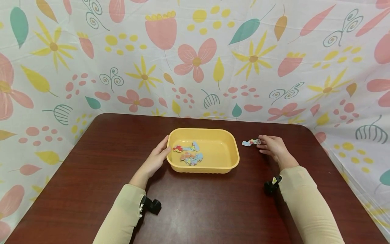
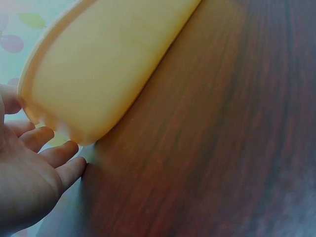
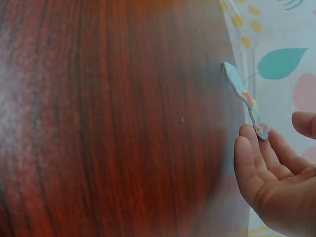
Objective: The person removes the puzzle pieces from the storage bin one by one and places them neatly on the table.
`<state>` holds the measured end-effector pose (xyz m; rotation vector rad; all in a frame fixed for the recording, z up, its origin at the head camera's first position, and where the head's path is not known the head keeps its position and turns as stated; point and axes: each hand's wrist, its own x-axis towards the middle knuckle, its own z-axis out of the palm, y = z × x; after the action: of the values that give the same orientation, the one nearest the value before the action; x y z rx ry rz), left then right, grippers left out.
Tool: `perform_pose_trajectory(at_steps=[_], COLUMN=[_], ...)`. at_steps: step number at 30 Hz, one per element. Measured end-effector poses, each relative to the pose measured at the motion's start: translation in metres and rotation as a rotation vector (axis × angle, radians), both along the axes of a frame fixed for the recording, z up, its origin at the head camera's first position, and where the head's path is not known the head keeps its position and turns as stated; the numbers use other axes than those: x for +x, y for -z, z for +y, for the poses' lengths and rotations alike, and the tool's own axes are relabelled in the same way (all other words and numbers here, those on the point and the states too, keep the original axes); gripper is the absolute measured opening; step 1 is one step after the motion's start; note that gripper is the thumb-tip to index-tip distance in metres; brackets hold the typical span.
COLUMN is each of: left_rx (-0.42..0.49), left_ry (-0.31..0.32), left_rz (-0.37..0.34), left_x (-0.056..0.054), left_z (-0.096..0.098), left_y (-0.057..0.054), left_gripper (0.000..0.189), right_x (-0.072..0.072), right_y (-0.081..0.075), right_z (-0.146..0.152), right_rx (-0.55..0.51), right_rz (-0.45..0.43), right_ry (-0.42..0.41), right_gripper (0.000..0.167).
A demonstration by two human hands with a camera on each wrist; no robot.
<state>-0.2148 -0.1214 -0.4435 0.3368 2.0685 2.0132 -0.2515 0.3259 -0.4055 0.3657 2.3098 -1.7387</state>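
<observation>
A yellow plastic basin [image 1: 216, 152] stands on the dark wooden table. My left hand [image 1: 156, 156] grips its left end, thumb at the rim and fingers against the outer wall. Inside, toward the left, lie several flat, colorful puzzle pieces [image 1: 190, 157], some overlapping. To the right of the basin, my right hand [image 1: 274, 147] holds one thin, wavy puzzle piece [image 1: 251, 142] at its fingertips, its pale blue end pointing left. In the right wrist view the piece's printed end sits against the fingers [image 3: 269, 158], with the thumb apart from it.
The brown table [image 1: 198, 206] reaches back to a hanging cloth [image 1: 195, 95] printed with flowers and leaves. Small black cameras are strapped to the left wrist [image 1: 150, 205] and right wrist [image 1: 271, 185].
</observation>
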Motion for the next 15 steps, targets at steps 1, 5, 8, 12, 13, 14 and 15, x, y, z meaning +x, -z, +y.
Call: perform_pose_trajectory(at_steps=[1, 5, 8, 12, 13, 14, 15], left_rx=[-0.002, 0.010, 0.019, 0.013, 0.012, 0.012, 0.012], left_ry=[0.001, 0.003, 0.008, 0.010, 0.011, 0.011, 0.011], left_rz=[0.003, 0.013, 0.016, 0.017, 0.017, 0.016, 0.016], left_x=[0.0001, -0.0002, -0.0006, -0.0010, -0.0010, -0.0010, -0.0011], left_z=[-0.0002, -0.0009, -0.0007, 0.0002, 0.0005, 0.0008, 0.0010], left_y=[0.0000, 0.0004, 0.0009, 0.0018, 0.0020, 0.0020, 0.0022], left_gripper=[0.057, 0.057, 0.057, 0.057, 0.058, 0.058, 0.057], right_x=[0.0001, -0.0012, -0.0025, -0.0014, -0.0010, -0.0004, 0.0000], right_y=[0.0000, 0.0012, 0.0022, 0.0018, 0.0017, 0.0016, 0.0017], right_z=[-0.0001, 0.0007, 0.0015, 0.0024, 0.0026, 0.0027, 0.0028], right_rx=[0.005, 0.039, 0.062, 0.082, 0.085, 0.092, 0.095], right_rz=[0.003, 0.023, 0.033, 0.027, 0.025, 0.023, 0.023], right_ry=[-0.004, -0.013, -0.009, -0.011, -0.012, -0.013, -0.012], right_gripper=[0.064, 0.064, 0.065, 0.067, 0.067, 0.068, 0.068])
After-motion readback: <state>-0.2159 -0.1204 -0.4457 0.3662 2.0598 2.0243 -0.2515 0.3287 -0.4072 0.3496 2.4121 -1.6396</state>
